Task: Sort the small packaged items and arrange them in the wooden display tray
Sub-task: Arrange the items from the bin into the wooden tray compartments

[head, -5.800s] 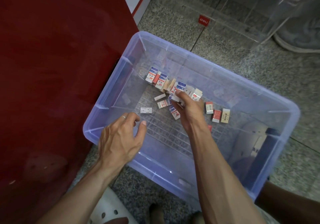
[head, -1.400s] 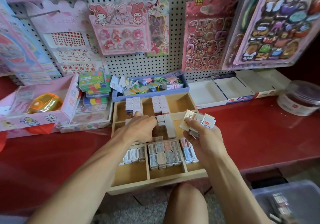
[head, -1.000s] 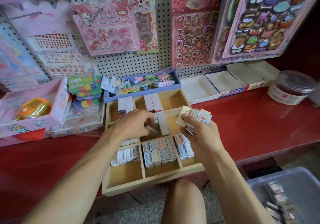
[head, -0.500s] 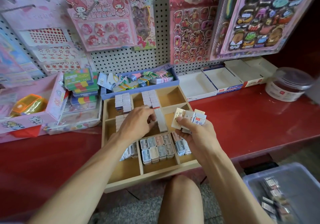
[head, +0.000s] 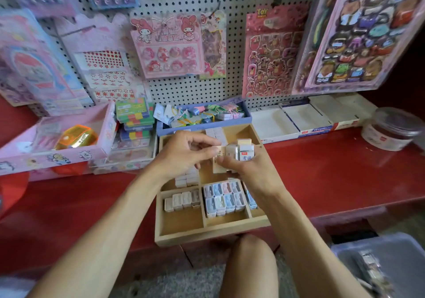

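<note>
Right hand [head: 249, 171] has its grip wrapped round a small bunch of packets [head: 234, 154], held above the wooden tray [head: 181, 223] on the red worktop [head: 333, 171]. Left hand [head: 184, 154] pinches the leftmost packet of that bunch.

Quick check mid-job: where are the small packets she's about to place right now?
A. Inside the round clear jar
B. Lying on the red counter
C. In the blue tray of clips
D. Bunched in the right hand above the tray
D: the right hand grips a bunch of small packets above the wooden tray, and the left hand pinches one of them.
</note>
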